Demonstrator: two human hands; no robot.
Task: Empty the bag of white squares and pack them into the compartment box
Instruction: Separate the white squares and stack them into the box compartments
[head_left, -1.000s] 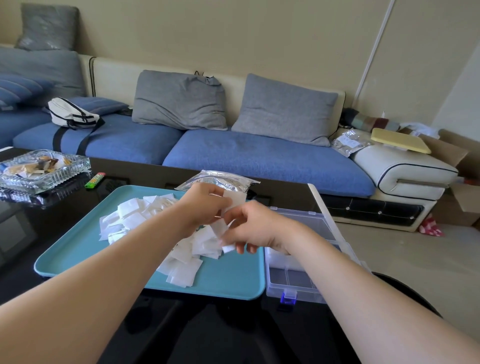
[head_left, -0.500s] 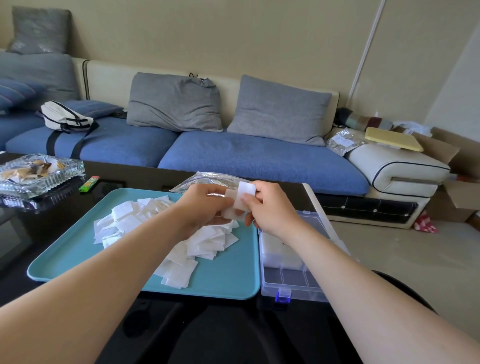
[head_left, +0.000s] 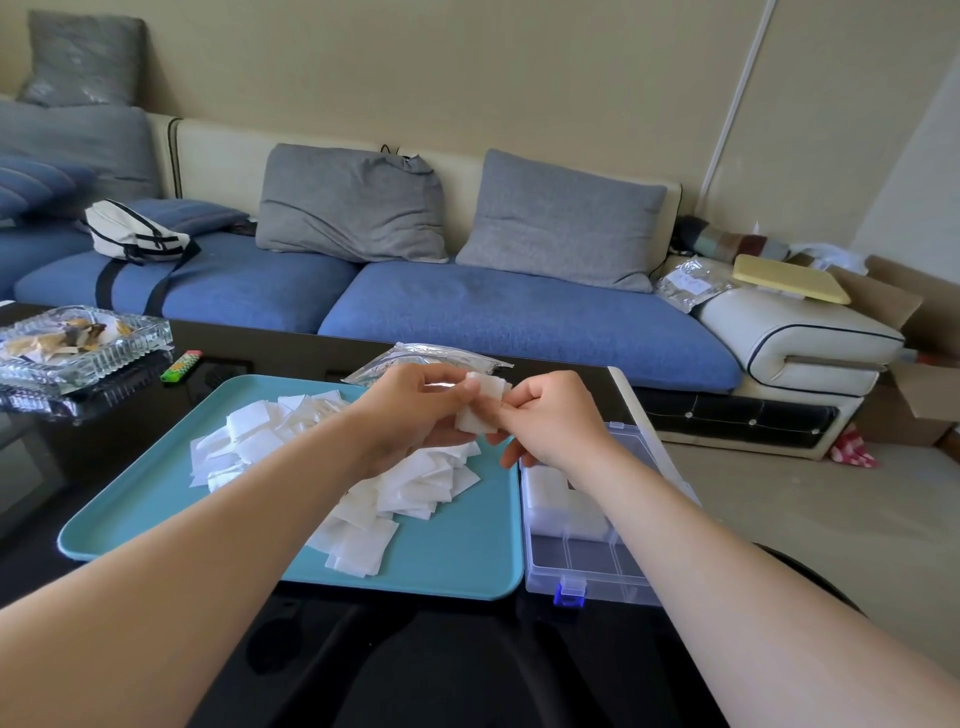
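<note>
Above the right side of the teal tray (head_left: 156, 499), the left hand (head_left: 415, 410) and right hand (head_left: 550, 421) share a pinching grip on a small stack of white squares (head_left: 480, 413), apparently aligning it; next, it needs lowering into the compartment box (head_left: 587, 569) just beside the tray.

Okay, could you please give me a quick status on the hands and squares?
Left hand and right hand pinch a small stack of squares above tray. Compartment box open, some squares inside. Nothing blocking it.
</note>
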